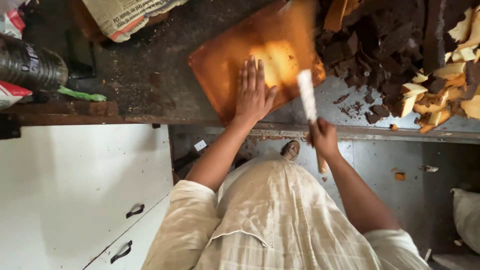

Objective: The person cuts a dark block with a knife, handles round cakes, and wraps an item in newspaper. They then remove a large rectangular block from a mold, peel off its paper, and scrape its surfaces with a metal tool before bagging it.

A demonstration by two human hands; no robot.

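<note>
Left hand (pixel 253 92) lies flat, steadying the orange-brown slab (pixel 235 55); right hand (pixel 322 137) grips a blurred pale knife (pixel 307 95) just beside it.

A single camera sits on the person's head and looks almost straight down over the chest and both forearms. It faces the tabletop (pixel 150 75) edge, which runs across the upper half of the frame, with the floor (pixel 400 175) and white drawers (pixel 75 200) below. The view is close, within arm's reach. No second view shares the scene.
</note>
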